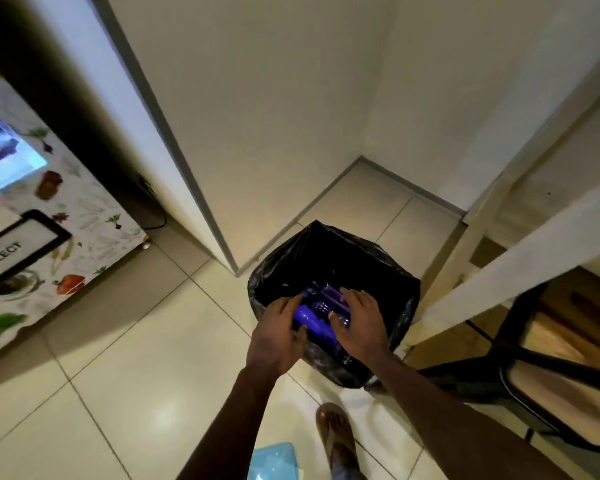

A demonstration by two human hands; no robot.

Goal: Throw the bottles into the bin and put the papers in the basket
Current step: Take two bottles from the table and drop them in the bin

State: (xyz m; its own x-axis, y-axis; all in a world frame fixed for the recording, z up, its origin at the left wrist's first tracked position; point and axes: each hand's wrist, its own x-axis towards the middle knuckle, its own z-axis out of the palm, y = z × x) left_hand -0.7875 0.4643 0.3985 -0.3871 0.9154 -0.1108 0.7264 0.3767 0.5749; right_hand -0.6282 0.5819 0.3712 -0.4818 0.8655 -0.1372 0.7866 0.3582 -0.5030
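Head view: both hands reach over the open mouth of the square bin lined with a black plastic bag (329,258) on the tiled floor. The left hand (278,329) and right hand (357,320) press a cluster of purple plastic bottles (317,311) between them, each grip spread wide against the bottles, just above the bin's near rim.
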